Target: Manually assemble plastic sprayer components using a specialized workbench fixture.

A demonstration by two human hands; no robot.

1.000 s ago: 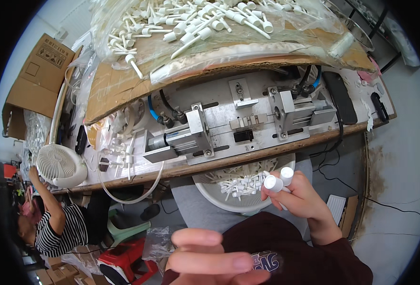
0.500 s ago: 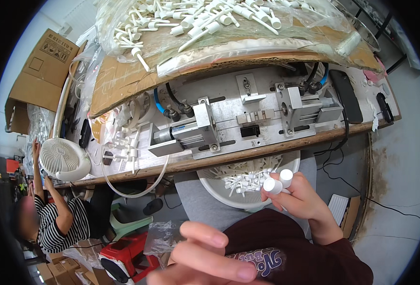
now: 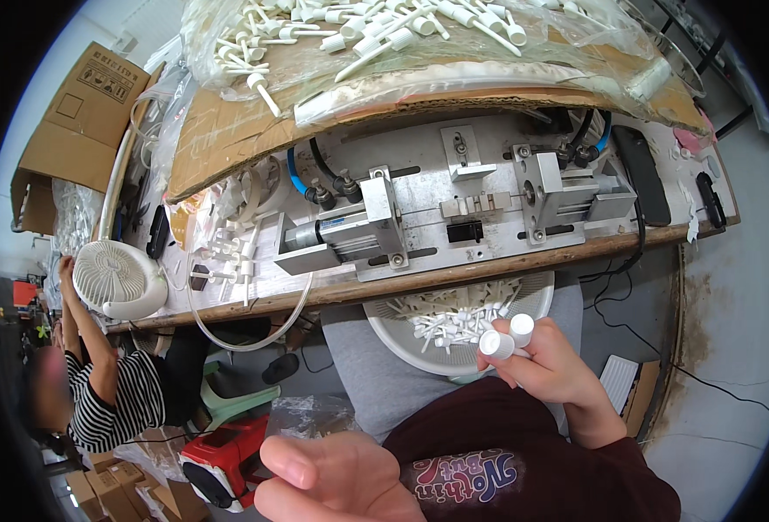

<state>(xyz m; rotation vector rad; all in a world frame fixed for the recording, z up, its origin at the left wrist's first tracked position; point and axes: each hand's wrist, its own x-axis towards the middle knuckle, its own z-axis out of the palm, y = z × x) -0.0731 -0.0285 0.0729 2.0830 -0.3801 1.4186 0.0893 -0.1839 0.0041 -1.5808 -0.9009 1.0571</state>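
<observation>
My right hand [image 3: 554, 370] is closed around two white ribbed caps [image 3: 508, 335] with thin stems, their round ends facing up and to the left. Beyond it, a white plastic basin [image 3: 382, 335] sits at my lap beneath the table edge, holding many white stemmed caps [image 3: 463, 324]. My left hand [image 3: 341, 478] is at the bottom of the view, in front of my dark red shirt. Its thumb stands apart from loosely bent fingers, and nothing shows in it. On the table stands a metal fixture [image 3: 419, 235] with two air cylinders facing a small centre block [image 3: 476, 205].
A cardboard sheet [image 3: 236, 130] above the fixture bears plastic film and a heap of white stemmed caps [image 3: 384, 35]. A white fan [image 3: 121, 278] and more white parts [image 3: 236, 252] are at left. A phone [image 3: 641, 178] lies at right. Another person [image 3: 114, 383] works at far left.
My left hand has drawn down and left, its fingers now more curled. The right hand keeps the two caps, shifted very slightly. The whole view has tilted a little.
</observation>
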